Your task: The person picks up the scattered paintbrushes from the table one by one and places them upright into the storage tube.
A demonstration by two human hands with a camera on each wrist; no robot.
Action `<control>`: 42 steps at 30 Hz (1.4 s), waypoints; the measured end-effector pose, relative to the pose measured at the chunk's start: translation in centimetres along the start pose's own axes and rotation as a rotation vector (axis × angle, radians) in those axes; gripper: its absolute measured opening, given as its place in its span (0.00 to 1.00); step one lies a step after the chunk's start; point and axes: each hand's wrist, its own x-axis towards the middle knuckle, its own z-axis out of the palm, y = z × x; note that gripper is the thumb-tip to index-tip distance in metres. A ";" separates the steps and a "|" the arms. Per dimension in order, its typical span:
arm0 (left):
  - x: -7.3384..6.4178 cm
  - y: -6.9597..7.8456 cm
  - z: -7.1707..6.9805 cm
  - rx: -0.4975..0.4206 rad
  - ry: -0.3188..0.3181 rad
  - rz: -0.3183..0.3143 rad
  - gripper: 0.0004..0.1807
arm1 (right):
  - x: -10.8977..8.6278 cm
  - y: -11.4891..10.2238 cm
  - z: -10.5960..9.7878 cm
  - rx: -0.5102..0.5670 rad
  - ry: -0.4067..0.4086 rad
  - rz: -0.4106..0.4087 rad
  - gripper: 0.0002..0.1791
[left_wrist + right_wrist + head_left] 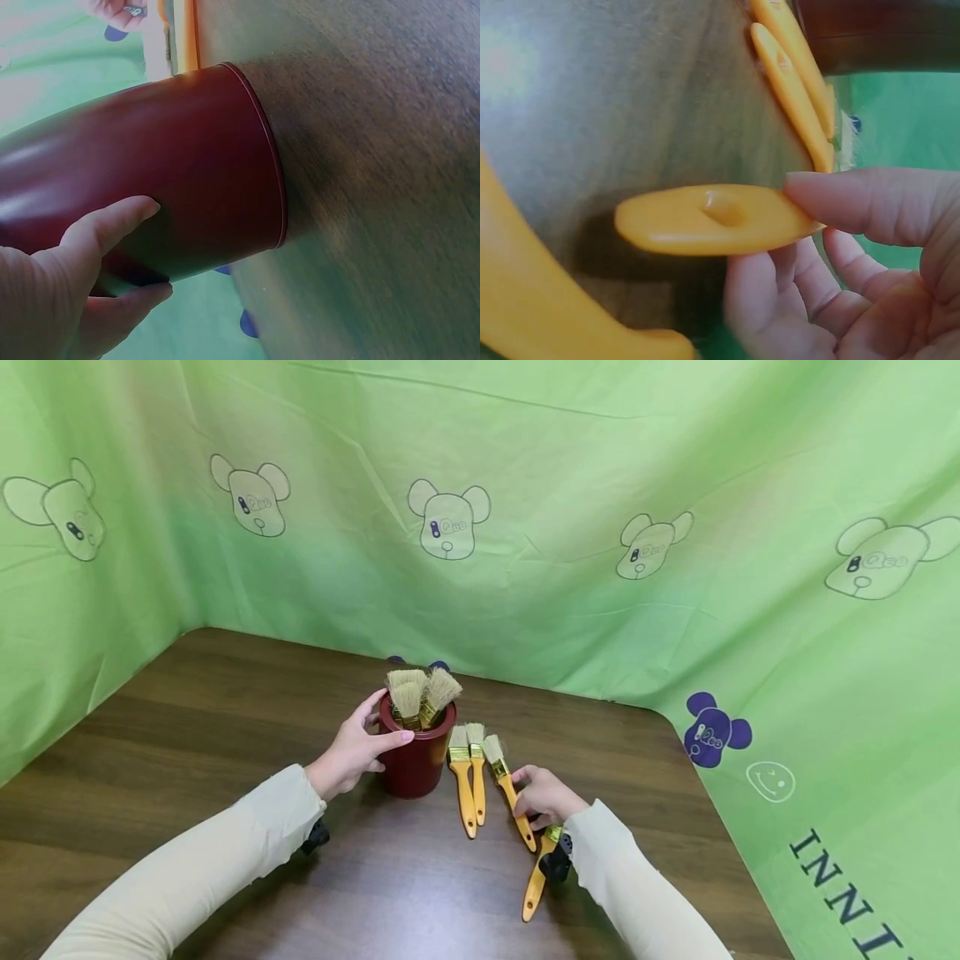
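My left hand [352, 753] holds a dark red cup [414, 767] at its side and rim, the thumb on the near side. Several paintbrushes [407, 699] stand in the cup with pale bristles upward. To the right, my right hand [547, 797] pinches the orange handle of a paintbrush [495, 756] between thumb and fingers. In the right wrist view that handle [667, 219] casts a shadow on the table; whether its bristle end touches the table I cannot tell. Another paintbrush [535, 887] lies below the right wrist, its bristles hidden by the hand.
Two paintbrushes [462, 785] lie side by side between the cup and the right hand. The brown wooden table [225, 718] is walled at the back and sides by a green cloth [540, 468] printed with bear faces.
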 end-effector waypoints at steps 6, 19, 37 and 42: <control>0.1 -0.2 -0.1 -0.004 0.003 0.004 0.47 | 0.0 -0.6 -0.7 0.053 -0.009 -0.022 0.27; -0.1 -0.1 0.0 -0.024 0.003 -0.003 0.47 | -0.3 -5.6 -3.0 0.045 -0.032 -0.131 0.30; -0.2 0.0 0.0 -0.028 0.003 0.010 0.47 | -0.4 -9.9 -1.3 0.459 0.196 -0.442 0.33; -0.2 0.0 0.0 -0.020 -0.001 0.014 0.47 | -0.9 -11.1 -1.3 0.519 0.179 -0.475 0.33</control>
